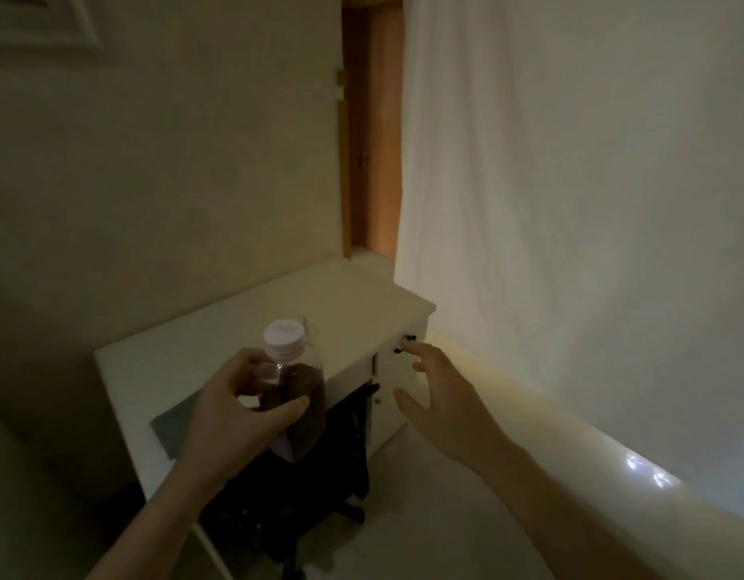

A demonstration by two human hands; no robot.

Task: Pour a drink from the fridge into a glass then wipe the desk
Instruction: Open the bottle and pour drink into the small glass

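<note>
A clear plastic bottle (297, 383) with a white cap and dark drink inside is upright in my left hand (232, 406), which grips it around the upper body. It hangs above the near part of a white desk (203, 345). Just behind the cap a glass rim (307, 322) seems to stand on the desk, mostly hidden. A grey cloth (173, 424) lies flat on the desk's left side. My right hand (437, 395) floats open to the right, fingers spread, beside the desk's drawer front.
A black office chair (320, 487) sits tucked under the desk. The drawer unit (397, 370) has small dark knobs. A white curtain (571, 203) hangs on the right, a wooden door (376, 131) behind the desk. Pale floor lies below.
</note>
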